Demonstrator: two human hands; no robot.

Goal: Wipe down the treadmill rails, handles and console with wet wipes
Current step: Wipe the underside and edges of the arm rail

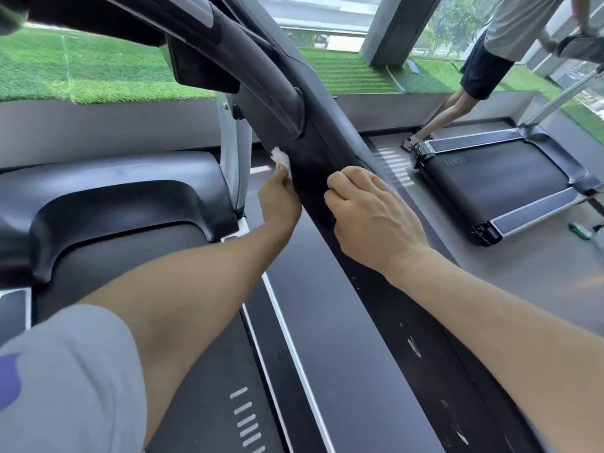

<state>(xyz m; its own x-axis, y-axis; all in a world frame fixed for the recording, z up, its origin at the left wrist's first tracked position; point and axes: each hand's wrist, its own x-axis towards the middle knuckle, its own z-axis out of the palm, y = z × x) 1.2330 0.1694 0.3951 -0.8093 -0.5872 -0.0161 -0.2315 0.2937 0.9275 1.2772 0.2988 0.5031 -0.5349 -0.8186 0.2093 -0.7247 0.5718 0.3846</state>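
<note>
On rail (313, 178) — left hand (277, 197) pinches wipe (281, 158); right hand (372, 220) grips.

Another person (483, 60) stands on a second treadmill (496, 184).

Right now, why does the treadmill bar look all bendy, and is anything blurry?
Head view: the wide lens curves the black rail and handle; bright window daylight lights the scene; the top-left corner is smeared; the left hand with its wipe and the right hand look sharp.

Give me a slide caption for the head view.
Left hand wipes black treadmill rail with white wet wipe; right hand steadies it.
</note>
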